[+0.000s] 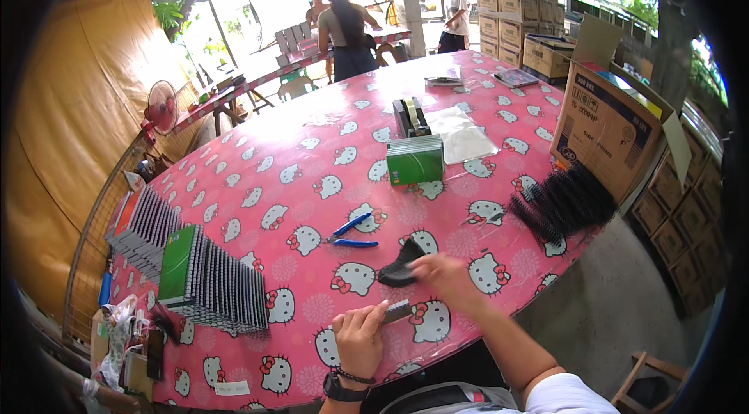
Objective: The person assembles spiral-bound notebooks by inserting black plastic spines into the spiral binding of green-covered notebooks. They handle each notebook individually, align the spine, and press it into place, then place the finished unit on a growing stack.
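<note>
My left hand (359, 334), with a dark watch and bracelet at its wrist, rests at the table's near edge. Its fingers are closed on a small grey bar-shaped piece (396, 311) whose kind I cannot make out. My right hand (449, 280) is smeared by motion. Its curled fingertips are at the right edge of a black fan-shaped piece (399, 267) lying on the table; whether they grip it does not show. Beyond it lie blue-handled cutting pliers (353, 233), jaws to the left.
Spiral-bound notebooks (222, 281) stand stacked at left, green books (415, 160) beside a tape dispenser (411, 116) farther off. Black spiral coils (562, 203) lie by an open carton (605, 129) at right. The round table has a pink patterned cover (304, 180). People (347, 28) are beyond it.
</note>
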The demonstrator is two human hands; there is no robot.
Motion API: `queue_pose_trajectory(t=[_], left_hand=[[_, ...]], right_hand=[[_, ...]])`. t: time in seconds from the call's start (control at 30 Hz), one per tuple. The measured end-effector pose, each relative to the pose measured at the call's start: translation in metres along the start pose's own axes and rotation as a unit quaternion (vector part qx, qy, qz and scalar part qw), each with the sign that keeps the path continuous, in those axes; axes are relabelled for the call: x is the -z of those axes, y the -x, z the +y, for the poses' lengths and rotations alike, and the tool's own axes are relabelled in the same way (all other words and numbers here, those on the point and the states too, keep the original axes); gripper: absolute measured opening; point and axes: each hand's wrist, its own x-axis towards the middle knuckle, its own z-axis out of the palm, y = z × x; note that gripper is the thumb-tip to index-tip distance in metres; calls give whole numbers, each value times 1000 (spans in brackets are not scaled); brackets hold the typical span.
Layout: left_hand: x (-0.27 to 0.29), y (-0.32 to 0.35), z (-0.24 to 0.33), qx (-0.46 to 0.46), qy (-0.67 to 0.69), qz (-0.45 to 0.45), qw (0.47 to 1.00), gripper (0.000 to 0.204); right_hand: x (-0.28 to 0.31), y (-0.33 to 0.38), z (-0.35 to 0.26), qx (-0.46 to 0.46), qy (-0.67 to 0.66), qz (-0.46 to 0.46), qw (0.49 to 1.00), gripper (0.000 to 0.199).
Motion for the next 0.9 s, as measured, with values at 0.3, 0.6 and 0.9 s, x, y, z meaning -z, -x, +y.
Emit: queue_pose_trajectory(t=[0.3,0.6,0.9], left_hand=[[-3,-3,2,-13,57,19,998,28],[10,-1,-2,3,60,19,998,24],[7,-6,-1,12,61,20,998,23]], right_hand=[[164,1,114,-56,552,187,811,31],[184,-17,121,-55,562,183,805,17],[197,-21,78,-57,431,196,879,31]])
